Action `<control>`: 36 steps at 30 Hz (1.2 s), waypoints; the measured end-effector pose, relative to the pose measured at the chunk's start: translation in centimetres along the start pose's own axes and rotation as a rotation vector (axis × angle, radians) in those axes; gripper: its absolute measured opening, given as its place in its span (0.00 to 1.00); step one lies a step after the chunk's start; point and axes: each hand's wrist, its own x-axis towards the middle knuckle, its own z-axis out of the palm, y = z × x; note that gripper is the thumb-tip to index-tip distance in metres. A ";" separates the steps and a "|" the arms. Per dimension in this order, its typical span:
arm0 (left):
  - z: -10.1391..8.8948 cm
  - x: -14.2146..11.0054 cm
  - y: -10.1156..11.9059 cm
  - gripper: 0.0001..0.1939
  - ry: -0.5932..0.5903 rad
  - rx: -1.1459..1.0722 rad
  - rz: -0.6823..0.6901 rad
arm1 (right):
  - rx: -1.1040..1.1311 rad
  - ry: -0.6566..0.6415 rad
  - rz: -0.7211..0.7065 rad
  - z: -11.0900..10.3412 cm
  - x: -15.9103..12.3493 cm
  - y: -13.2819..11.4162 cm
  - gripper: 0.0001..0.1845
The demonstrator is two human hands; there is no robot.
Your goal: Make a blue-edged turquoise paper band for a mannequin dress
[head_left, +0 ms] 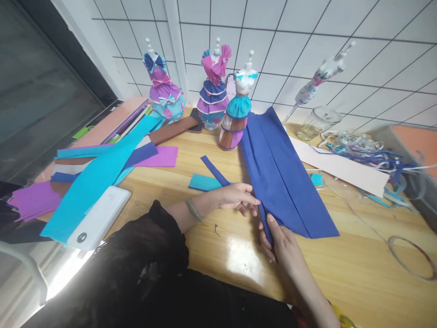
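My right hand (282, 239) pinches a narrow dark blue strip (266, 225) between thumb and fingers. At the strip's upper end, my left hand (237, 197) has its fingertips closed on it. A similar blue strip (213, 169) runs out from behind the left hand; whether the two are one piece is hidden. Beneath it lies a short turquoise piece (205, 182). A large creased blue sheet (283, 173), like crepe paper, stretches away from the hands, its near left edge by my fingers. Something dark shows below the right fingers, too hidden to name.
Three small dress forms in paper dresses (167, 98) (213, 100) (235, 114) stand behind; a fourth form (319, 77) leans right. Coloured strips (92, 173) and a white phone (99, 218) lie left. A glass jar (317, 123), pale strip (341, 164), scraps (362, 146) and wire ring (411, 257) are right.
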 end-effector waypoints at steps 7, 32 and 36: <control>0.1 0.1 0.0 0.14 0.058 -0.005 0.021 | 0.027 -0.022 -0.008 -0.2 0.4 0.3 0.24; 0.0 0.0 0.1 0.11 0.010 0.016 0.019 | 0.016 -0.073 -0.030 -0.1 1.0 -0.5 0.22; -0.1 0.0 0.0 0.12 0.006 0.015 0.023 | 0.004 -0.068 -0.028 -0.1 1.1 -0.6 0.22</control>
